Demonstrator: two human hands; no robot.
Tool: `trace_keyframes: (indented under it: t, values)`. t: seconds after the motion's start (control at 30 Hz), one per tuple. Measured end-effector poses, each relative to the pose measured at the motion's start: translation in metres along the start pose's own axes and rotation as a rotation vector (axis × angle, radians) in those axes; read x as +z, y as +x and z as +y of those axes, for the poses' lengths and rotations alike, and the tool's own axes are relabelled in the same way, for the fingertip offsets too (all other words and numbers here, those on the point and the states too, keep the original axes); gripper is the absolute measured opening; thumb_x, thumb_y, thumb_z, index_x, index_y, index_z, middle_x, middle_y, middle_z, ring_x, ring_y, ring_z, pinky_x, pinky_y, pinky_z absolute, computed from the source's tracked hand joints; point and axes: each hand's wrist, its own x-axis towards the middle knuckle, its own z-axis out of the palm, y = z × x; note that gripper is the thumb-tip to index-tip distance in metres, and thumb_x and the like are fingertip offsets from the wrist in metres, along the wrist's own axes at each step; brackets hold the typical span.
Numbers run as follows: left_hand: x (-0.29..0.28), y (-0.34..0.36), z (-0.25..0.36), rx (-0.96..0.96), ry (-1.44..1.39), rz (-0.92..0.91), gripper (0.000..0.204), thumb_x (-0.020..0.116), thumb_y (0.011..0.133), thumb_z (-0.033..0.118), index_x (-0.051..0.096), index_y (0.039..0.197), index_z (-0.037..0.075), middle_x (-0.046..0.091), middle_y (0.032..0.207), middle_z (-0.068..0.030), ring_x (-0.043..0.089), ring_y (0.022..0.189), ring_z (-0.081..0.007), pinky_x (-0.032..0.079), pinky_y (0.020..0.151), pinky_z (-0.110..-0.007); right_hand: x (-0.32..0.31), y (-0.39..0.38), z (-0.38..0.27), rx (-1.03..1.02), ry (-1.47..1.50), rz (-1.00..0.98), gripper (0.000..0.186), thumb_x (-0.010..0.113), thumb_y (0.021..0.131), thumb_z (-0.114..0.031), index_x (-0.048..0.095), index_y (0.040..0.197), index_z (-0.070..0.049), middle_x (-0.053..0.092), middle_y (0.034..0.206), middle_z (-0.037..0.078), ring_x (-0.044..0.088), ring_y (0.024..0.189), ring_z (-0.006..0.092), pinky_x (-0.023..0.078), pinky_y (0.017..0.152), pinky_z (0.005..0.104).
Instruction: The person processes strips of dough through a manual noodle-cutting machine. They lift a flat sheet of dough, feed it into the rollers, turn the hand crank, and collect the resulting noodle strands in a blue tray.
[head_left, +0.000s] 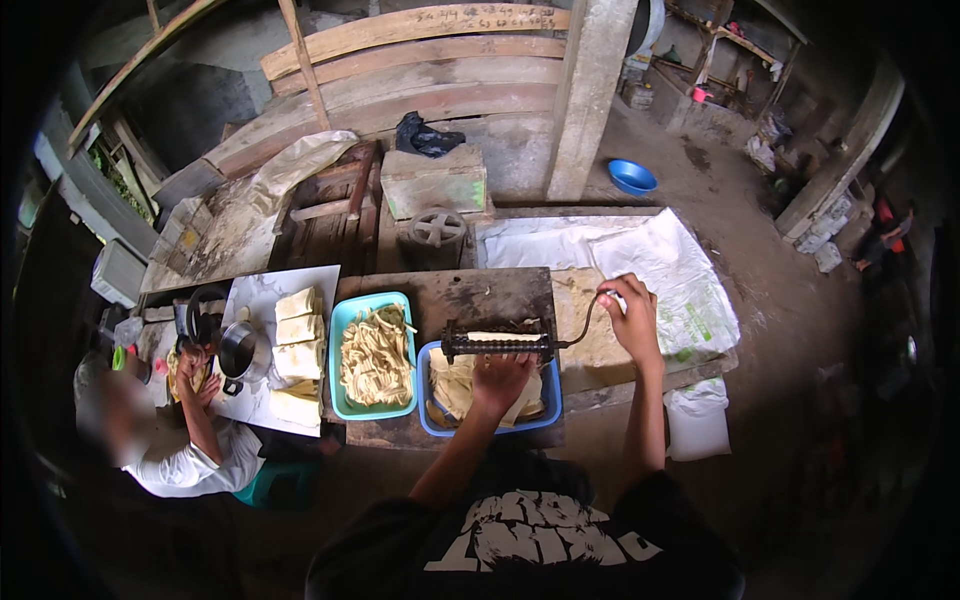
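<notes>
A dark hand-cranked dough roller (497, 344) is mounted at the table's near side, with pale dough showing along its top. My right hand (630, 315) is closed round the end of its bent crank handle (585, 325), raised to the right of the rollers. My left hand (503, 380) is back up against the near side of the roller; its fingertips are hidden there. Below it stands a blue tub (552, 398) with flat dough sheets (450, 385) in it. Left of that, a turquoise tub (337, 375) holds a heap of thick cut dough strips (375, 362).
Folded dough slabs (298, 340) lie on a white marbled board (255, 290) to the left. A seated co-worker (205, 450) handles something beside a metal pot (243, 350). White sheeting (640, 250) covers the table's right part. A concrete post (590, 100) and blue basin (632, 177) stand beyond.
</notes>
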Motion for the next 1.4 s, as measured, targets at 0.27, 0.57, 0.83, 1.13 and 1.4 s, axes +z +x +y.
trace_keyframes:
  t: [0.27,0.57,0.83,1.13,1.4]
  values:
    - [0.015,0.002,-0.019,0.126,0.179,0.325,0.069,0.055,0.065,0.060,0.048,0.117,0.016,0.048,0.119,-0.0062,0.040,0.112,-0.0267,0.023,0.098,-0.048,0.058,-0.023,0.073,0.070,0.359,-0.089,0.010,0.055,0.082,-0.014,0.057,0.084,-0.004,0.053,0.078,0.010,0.052,0.064,0.0202,0.042,0.059,0.0306]
    - [-0.007,0.020,-0.019,0.190,0.186,0.350,0.033,0.049,0.078,0.032,0.060,0.102,0.012,0.060,0.105,-0.0067,0.052,0.103,-0.0242,0.029,0.097,-0.043,0.064,-0.085,0.088,0.265,0.163,-0.378,0.021,0.048,0.086,-0.022,0.057,0.084,-0.003,0.058,0.078,0.013,0.056,0.074,0.0289,0.043,0.065,0.0351]
    - [-0.020,0.020,-0.024,0.280,0.397,0.191,0.034,0.045,0.080,0.029,0.057,0.105,0.008,0.057,0.111,-0.0074,0.048,0.107,-0.0231,0.029,0.099,-0.041,-0.060,-0.087,0.013,0.415,0.258,-0.561,0.013,0.058,0.081,-0.020,0.063,0.082,-0.009,0.061,0.074,0.010,0.057,0.073,0.0289,0.040,0.070,0.0390]
    - [-0.023,-0.014,-0.014,0.361,1.083,0.728,0.025,0.037,0.090,0.025,0.051,0.094,0.005,0.054,0.089,-0.0124,0.056,0.077,-0.0258,0.047,0.057,-0.037,0.008,0.007,0.021,-0.081,-0.237,0.109,0.014,0.055,0.078,-0.012,0.062,0.090,-0.012,0.054,0.100,0.007,0.046,0.099,0.0254,0.021,0.095,0.0464]
    - [0.043,-0.084,0.061,0.393,2.292,0.974,0.017,0.043,0.087,0.014,0.046,0.083,-0.003,0.049,0.078,-0.0239,0.045,0.075,-0.0407,0.035,0.066,-0.045,0.074,-0.055,-0.084,-0.250,0.142,-0.114,0.016,0.058,0.077,-0.016,0.061,0.093,-0.013,0.050,0.109,0.005,0.042,0.109,0.0242,0.019,0.098,0.0480]
